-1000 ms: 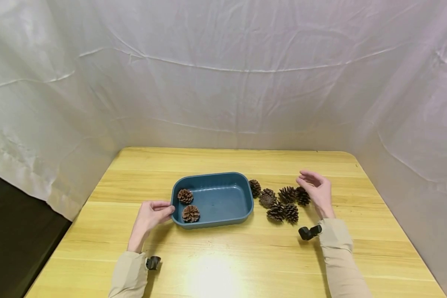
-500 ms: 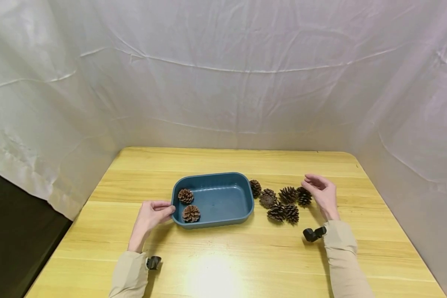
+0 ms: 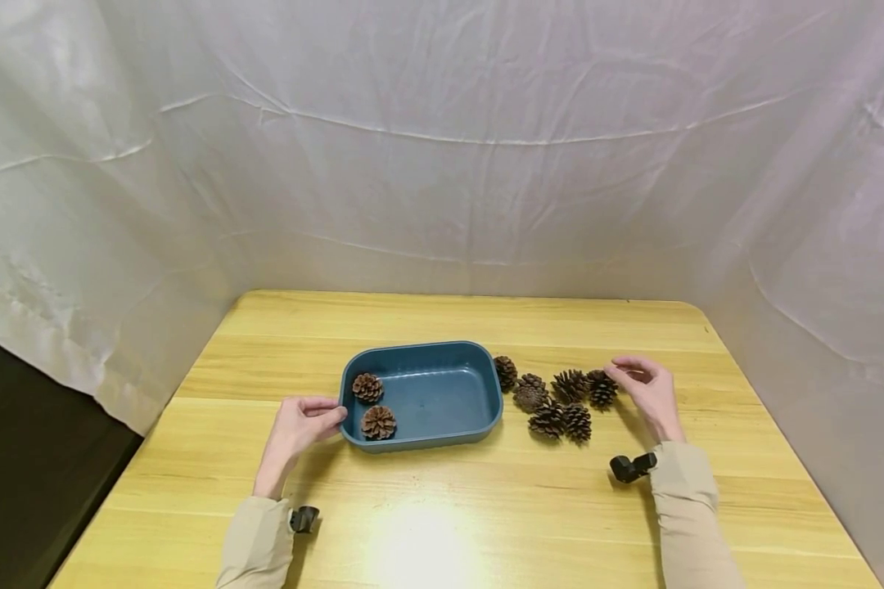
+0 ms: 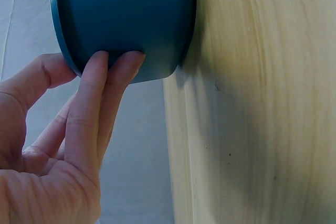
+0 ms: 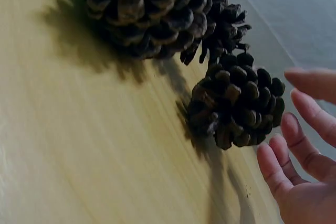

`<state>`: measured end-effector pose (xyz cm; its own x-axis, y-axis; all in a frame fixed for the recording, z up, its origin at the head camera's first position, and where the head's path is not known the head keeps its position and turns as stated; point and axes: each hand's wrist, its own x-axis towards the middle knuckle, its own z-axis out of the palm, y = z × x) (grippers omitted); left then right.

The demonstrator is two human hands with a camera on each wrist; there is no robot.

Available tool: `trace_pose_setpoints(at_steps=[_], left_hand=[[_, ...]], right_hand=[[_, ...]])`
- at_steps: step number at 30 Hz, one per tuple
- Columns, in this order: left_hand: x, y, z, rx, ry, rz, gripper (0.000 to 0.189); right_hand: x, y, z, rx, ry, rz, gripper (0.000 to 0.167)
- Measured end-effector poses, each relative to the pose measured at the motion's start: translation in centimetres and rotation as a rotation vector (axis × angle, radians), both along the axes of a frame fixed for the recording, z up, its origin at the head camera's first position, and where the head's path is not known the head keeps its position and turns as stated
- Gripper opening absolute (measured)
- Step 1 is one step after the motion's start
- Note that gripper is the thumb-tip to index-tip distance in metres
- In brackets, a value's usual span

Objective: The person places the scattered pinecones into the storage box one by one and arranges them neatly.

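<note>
A blue rectangular container [image 3: 421, 442] stands on the table, with two brown pine cones [image 3: 378, 423] inside at its left end. My left hand [image 3: 298, 429] pinches the container's left rim; in the left wrist view the thumb goes over the edge and fingertips press the outer wall [image 4: 126, 19]. Several darker pine cones lie in a group to the right of the container. Beside the rightmost pine cone [image 3: 602, 389] is my right hand [image 3: 650, 394]. Its fingers [image 5: 302, 135] are spread and slightly bent in the right wrist view, with a small gap to that pine cone [image 5: 239, 100].
Touching or very near the container's right wall is one pine cone [image 3: 504, 372]. Others, such as a pine cone [image 3: 546, 418] and its neighbour [image 3: 577, 422], sit close together. The wooden table [image 3: 516, 523] meets a pale curtain [image 3: 442, 204] behind and at the sides.
My right hand has moved right and a little nearer to me, from above the rightmost pine cone to its right side. The left hand and the container stay in place.
</note>
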<state>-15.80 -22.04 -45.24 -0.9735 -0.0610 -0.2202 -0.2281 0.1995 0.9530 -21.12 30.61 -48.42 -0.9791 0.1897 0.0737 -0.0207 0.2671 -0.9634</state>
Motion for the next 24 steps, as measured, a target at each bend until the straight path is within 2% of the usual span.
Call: trace_pose_setpoints(at_steps=[5,13,24], left_hand=[[0.0,0.0,0.0,-0.007,0.003,-0.003,0.037],[0.0,0.0,0.0,-0.009,0.006,-0.007,0.037],[0.1,0.0,0.0,-0.005,0.007,-0.001,0.036]], right_hand=[[0.2,0.5,0.0,0.073,-0.05,0.049,0.041],[0.5,1.4,0.0,0.181,-0.14,0.144,0.057],[0.6,1.6,0.3,0.175,-0.215,0.219,0.064]])
